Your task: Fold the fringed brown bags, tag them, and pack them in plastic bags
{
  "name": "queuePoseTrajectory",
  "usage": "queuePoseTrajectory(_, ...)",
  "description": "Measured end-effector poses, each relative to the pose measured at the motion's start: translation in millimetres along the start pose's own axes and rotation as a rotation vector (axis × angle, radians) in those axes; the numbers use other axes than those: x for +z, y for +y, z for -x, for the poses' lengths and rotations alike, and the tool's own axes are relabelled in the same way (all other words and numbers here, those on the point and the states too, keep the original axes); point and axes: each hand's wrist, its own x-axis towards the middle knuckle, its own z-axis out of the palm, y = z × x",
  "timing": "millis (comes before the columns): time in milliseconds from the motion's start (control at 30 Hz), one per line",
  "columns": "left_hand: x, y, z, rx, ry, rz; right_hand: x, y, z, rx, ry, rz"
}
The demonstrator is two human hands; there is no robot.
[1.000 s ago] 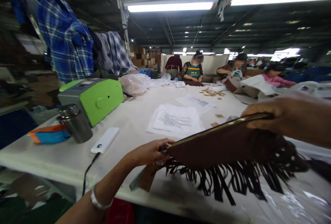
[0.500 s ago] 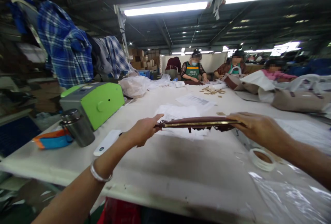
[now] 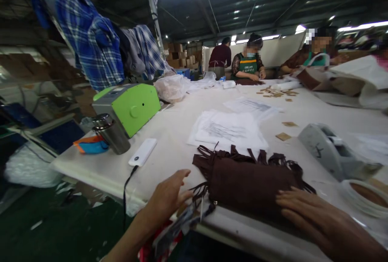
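A dark brown fringed bag (image 3: 248,179) lies flat along the near edge of the white table, its fringe spread toward the far side and out at the ends. My right hand (image 3: 315,215) rests on the bag's right part with fingers stretched out. Just off the left end, my left hand (image 3: 169,193) is open, thumb and fingers apart, holding nothing. Between that hand and the bag, a dark strap with a clear plastic-looking piece (image 3: 178,225) hangs over the table edge; its details are blurred.
Beyond the bag lie white printed sheets (image 3: 227,128) and small tan squares (image 3: 283,136). A grey tape dispenser (image 3: 327,149) and tape roll (image 3: 366,197) sit right. Left are a white power bank (image 3: 143,151), steel flask (image 3: 113,135) and green machine (image 3: 136,106). Co-workers (image 3: 248,66) sit opposite.
The bag, held edge-on at both ends in the air before, now lies on the table. My left hand has let go; my right lies flat on it. The view has turned right.
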Motion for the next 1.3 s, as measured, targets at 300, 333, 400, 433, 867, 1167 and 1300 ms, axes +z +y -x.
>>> queuePoseTrajectory(300,14.2,21,-43,-0.010,0.060,-0.059,59,-114,-149,-0.045,-0.275,-0.352)
queuePoseTrajectory(333,19.4,22,-46,0.008,0.048,-0.014,67,-117,-155,-0.034,-0.297,-0.368)
queuePoseTrajectory(400,25.9,22,-50,-0.023,0.002,0.081,82,-117,-160,-0.018,-0.334,-0.394)
queuePoseTrajectory(433,27.1,20,-53,-0.052,-0.024,0.128,88,-116,-159,-0.007,-0.341,-0.410)
queuePoseTrajectory(867,33.2,-18,-63,-0.174,-0.276,1.172,110,-103,-146,0.111,-0.312,-0.537)
queuePoseTrajectory(1167,17.9,-44,-66,-0.430,0.315,1.745,103,-102,-146,0.125,-0.367,-0.544)
queuePoseTrajectory(1300,5.2,-49,-49,-0.292,0.506,1.122,93,-108,-159,-0.001,-0.475,-0.428)
